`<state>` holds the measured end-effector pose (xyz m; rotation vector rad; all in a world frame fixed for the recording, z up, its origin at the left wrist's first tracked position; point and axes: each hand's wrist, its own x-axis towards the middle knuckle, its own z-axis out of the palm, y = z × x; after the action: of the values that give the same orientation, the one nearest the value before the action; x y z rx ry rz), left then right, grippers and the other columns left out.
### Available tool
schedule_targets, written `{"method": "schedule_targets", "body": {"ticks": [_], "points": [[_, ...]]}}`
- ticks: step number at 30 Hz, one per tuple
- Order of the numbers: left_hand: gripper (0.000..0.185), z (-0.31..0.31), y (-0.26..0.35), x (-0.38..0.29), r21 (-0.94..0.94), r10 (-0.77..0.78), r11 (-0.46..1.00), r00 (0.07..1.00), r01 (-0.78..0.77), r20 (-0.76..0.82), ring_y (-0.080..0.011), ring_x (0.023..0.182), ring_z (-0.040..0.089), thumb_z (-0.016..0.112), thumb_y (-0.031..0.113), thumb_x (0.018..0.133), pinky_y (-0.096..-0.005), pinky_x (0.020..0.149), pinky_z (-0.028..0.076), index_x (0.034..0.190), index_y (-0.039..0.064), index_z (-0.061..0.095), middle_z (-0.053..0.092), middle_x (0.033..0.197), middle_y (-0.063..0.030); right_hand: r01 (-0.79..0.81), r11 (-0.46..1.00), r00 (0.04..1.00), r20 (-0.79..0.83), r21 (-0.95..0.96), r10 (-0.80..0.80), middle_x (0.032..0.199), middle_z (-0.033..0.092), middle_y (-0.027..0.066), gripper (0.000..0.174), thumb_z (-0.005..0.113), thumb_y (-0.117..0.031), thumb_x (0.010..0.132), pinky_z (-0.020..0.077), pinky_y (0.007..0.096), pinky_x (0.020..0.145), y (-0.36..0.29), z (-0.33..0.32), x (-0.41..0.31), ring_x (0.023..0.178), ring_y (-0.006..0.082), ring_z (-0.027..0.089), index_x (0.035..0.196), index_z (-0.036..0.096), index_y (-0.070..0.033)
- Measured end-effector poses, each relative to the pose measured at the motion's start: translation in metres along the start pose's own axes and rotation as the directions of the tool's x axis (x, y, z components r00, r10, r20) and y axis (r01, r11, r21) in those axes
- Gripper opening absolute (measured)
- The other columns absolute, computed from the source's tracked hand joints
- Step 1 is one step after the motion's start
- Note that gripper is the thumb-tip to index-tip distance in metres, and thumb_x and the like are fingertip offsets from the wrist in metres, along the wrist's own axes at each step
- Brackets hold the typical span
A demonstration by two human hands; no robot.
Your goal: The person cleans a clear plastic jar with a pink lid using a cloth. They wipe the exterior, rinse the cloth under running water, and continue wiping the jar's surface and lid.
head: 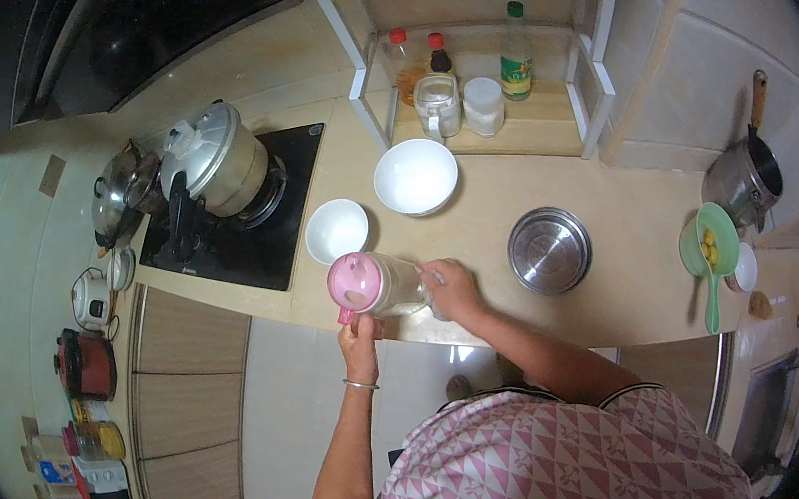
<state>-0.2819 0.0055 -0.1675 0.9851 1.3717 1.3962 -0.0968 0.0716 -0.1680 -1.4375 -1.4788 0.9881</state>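
A clear pitcher (398, 285) with a pink lid (355, 282) is tilted over the counter's front edge, lid end to the left. My left hand (360, 342) grips it by its pink handle, which the fingers partly hide. At the other end, my right hand (452, 289) holds the pitcher's base, with the fingers wrapped around it. Just beyond the lid stands a small white bowl (336, 231). Behind that, to the right, is a larger white bowl (415, 175). A round stainless steel bowl (549, 251) rests on the counter to the right of my right hand.
On the left, a pressure cooker (214, 160) sits on the black gas hob (299, 179). A rack (551, 135) with bottles and jars stands at the back. To the right are a green ladle-like strainer (706, 239) holding yellow pieces and a saucepan (736, 186).
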Motion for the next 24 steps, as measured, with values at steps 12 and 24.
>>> {"method": "schedule_targets", "body": {"ticks": [12,24], "points": [[0.022,0.001,0.003,0.011,-0.011,-0.008,1.0,1.0,0.008,0.021,-0.0077,0.061,0.047,0.057,0.021,0.091,-0.0249,0.059,0.042,0.077,0.004,0.056,0.054,0.068,0.0006,0.317,0.913,0.945,-0.168,0.256,-0.281,0.095,0.063,0.0162,0.018,0.059,-0.011,0.087,0.0488,0.0379,0.079,-0.064,0.0,-0.002,0.088,0.0328,0.063,0.101,0.063,-0.001],[0.023,-0.006,0.03,0.03,0.396,-0.058,0.918,0.983,-0.015,0.174,-0.0103,0.075,0.056,0.057,0.024,0.093,-0.0268,0.068,0.046,0.086,0.002,0.056,0.059,0.077,-0.002,-0.158,0.981,0.982,0.116,0.109,0.146,0.1,0.068,0.0153,0.031,0.062,-0.026,0.087,0.0493,0.0324,0.079,0.01,-0.004,0.005,0.089,0.0224,0.065,0.108,0.065,-0.004]]}}
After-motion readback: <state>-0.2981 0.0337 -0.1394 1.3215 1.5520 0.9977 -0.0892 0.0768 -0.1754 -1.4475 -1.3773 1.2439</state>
